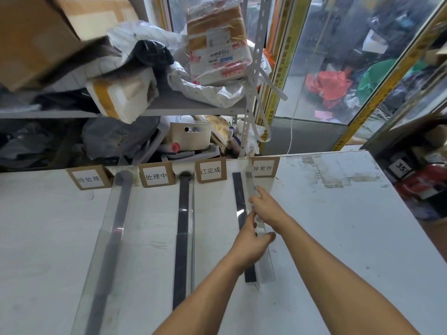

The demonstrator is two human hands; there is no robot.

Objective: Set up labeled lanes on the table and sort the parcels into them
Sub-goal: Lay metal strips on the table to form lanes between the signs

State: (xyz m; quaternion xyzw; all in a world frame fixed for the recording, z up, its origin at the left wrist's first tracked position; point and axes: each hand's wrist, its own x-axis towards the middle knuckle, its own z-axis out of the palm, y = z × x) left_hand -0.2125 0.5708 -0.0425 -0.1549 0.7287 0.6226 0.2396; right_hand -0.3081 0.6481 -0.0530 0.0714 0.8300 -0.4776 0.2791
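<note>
I see a white smudged bench carrying four brown cardboard cards with white labels printed in black (Chinese characters), a grey round tube, two black flat strips, and clear glossy plastic dividers.

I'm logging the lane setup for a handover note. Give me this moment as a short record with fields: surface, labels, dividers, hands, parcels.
surface: white table
labels: four cardboard cards with white paper along the far edge, 待处理, 处理中, 已完成, 异常件
dividers: three long strips between the cards; left divider, middle divider, right divider is a clear strip
left hand: on the right divider, grip unclear
right hand: fingers on the same strip, further along
parcels: none in the lanes; piled on the shelf behind
</note>
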